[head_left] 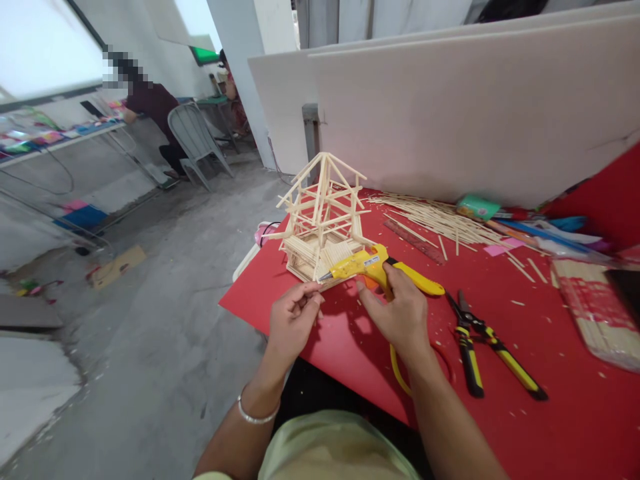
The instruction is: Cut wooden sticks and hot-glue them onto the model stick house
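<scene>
On the red tabletop (350, 360) stands a small pavilion-like model (334, 253) built of pale wooden sticks, with an open roof frame. My right hand (403, 313) grips a yellow hot glue gun (373, 263), its nozzle pointing left at the model's front base edge. Close to that nozzle, my left hand (295, 320) is closed in a pinch at the base's front. Whatever sits between its fingertips is too small to make out. The glue gun's handle is partly covered by my right fingers.
Pliers-like cutters (467, 327) with black-and-yellow handles lie right of my right hand. Behind are loose wooden sticks (430, 217) and a reddish ruler (415, 241). A bag of sticks (593, 313) lies far right. White boards (450, 113) stand behind the table. A seated person (155, 110) is at far left.
</scene>
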Demonstrator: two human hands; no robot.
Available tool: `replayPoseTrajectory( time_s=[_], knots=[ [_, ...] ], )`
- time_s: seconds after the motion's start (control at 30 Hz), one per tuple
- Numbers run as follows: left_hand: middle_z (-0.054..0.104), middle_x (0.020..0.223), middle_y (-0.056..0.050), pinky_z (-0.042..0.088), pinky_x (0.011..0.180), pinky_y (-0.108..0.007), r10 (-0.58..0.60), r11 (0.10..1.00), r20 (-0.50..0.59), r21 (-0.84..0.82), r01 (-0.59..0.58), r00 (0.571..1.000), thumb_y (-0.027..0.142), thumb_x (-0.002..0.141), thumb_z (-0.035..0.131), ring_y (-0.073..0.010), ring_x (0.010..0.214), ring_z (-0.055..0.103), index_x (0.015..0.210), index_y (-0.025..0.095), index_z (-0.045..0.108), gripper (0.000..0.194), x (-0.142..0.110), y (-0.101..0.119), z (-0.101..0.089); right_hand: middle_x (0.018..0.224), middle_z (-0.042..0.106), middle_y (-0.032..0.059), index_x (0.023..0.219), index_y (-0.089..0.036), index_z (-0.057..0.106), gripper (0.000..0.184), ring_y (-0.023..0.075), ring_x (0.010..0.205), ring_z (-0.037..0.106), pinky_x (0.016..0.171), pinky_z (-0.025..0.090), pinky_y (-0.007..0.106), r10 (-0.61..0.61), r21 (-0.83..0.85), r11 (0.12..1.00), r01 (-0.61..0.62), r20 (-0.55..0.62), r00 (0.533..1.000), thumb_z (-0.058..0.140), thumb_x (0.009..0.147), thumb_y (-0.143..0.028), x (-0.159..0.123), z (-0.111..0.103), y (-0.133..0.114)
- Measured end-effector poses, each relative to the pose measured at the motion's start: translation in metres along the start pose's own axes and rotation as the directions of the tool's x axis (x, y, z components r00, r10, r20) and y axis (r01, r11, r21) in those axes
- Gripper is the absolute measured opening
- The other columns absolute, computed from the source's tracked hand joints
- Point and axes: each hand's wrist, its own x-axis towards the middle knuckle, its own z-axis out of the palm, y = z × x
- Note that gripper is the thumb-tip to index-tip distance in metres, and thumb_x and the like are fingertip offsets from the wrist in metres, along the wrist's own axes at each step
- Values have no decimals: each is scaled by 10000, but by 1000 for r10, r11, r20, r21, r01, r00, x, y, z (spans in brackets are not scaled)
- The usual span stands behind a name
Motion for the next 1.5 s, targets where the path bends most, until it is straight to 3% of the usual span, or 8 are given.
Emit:
replayPoseTrajectory(
  time_s=[0.83, 1.5],
  knots=[
    [657, 700, -9, 476, 554, -212, 22, 998, -5, 62, -21, 1000, 268, 794, 700, -104, 551, 587, 953, 152, 725, 198, -1, 5, 1, 1029, 723, 128, 1216, -140, 612, 519, 259, 887, 680, 765, 553, 386, -2, 9, 1000, 2, -30, 1000, 646, 824, -479, -2, 1, 0],
    [677, 750, -26, 487, 574, -226, 53, 992, 13, 111, -54, 999, 301, 849, 664, -105, 579, 584, 1018, 143, 707, 236, 1, -7, -3, 1108, 713, 155, 1224, -115, 613, 531, 262, 895, 692, 768, 571, 395, 2, 6, 1000, -2, -49, 999, 656, 823, -460, -4, 2, 2]
  ],
)
